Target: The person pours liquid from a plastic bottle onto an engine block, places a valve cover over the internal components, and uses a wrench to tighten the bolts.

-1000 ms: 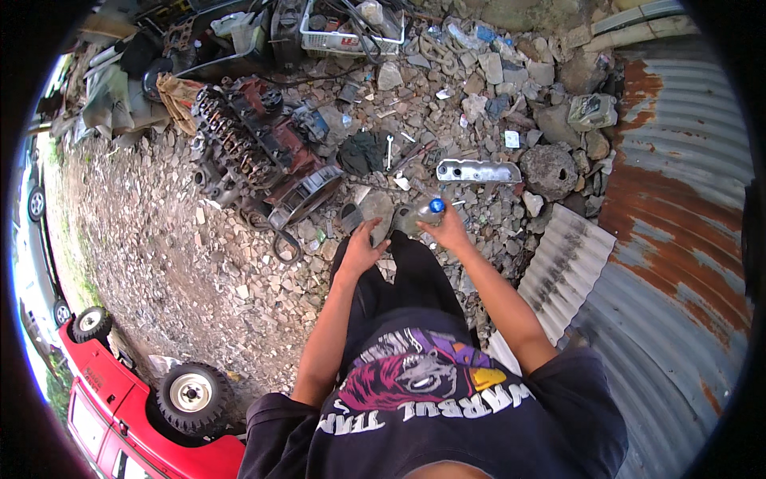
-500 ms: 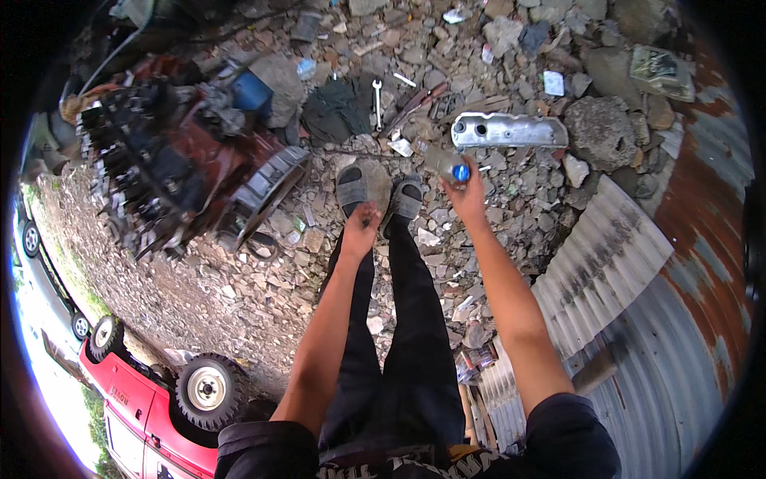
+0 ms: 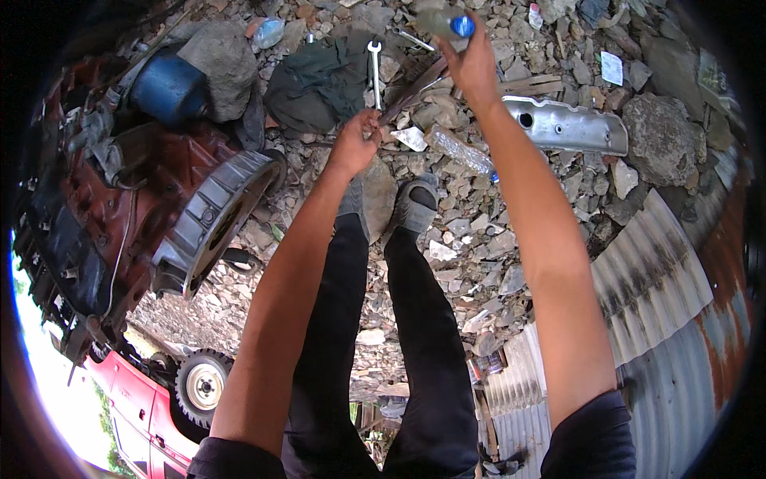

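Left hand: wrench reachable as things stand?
Probably yes: the left hand appears close to the near end of the wrench, and nothing visible covers it, though hand height is hard to judge.

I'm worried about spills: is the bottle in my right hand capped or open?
Capped: a blue cap covers the end of the bottle nearest the right hand.

Legible text: none | white paper (image 3: 612, 69), two o'clock: any print too small to read | red vehicle (image 3: 128, 393), eight o'clock: any lettering unreadable
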Tool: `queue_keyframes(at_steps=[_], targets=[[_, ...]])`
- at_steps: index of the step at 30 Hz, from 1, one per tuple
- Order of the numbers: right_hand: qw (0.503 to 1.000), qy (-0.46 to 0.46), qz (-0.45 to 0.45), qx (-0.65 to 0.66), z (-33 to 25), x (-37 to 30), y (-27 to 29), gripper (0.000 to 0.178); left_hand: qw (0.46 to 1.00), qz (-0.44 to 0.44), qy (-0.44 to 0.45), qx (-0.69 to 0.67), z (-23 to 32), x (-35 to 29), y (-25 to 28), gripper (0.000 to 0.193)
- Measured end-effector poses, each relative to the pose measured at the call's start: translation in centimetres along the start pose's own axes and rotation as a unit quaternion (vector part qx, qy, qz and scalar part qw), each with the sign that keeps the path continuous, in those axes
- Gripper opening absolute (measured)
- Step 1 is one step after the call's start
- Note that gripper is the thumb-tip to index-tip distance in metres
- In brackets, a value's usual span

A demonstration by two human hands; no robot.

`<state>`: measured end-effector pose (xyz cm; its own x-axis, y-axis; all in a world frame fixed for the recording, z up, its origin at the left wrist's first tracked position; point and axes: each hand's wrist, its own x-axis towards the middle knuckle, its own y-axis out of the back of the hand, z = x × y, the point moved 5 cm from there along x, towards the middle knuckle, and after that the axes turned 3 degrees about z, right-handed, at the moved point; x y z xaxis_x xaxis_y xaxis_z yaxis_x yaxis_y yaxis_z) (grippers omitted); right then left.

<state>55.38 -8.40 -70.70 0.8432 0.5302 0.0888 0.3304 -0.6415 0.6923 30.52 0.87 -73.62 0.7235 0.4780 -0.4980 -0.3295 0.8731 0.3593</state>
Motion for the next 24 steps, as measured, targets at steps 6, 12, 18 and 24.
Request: queue_keyframes(at_steps=[6,12,18,24], targets=[[0.998,-0.008,-0.034,-0.055,0.6,3.7,-3.1,0.072,0.999,0.036,0.003,0.011,-1.3,2.4,-0.1,0.034],[0.995,-0.043,-0.046,-0.077,2.7,0.3,-2.6,0.066,0.999,0.037,0.01,-0.002,0.5,3.6,0.1,0.035],[0.985,-0.153,-0.071,0.024,4.7,-9.4,-1.0,0.03,0.999,0.036,0.013,-0.021,0.4,3.0,1.5,0.035],[0.965,-0.228,-0.126,-0.004,4.8,-19.4,-0.7,0.01,0.997,-0.044,0.031,0.06,-1.0,0.6,0.8,0.036]])
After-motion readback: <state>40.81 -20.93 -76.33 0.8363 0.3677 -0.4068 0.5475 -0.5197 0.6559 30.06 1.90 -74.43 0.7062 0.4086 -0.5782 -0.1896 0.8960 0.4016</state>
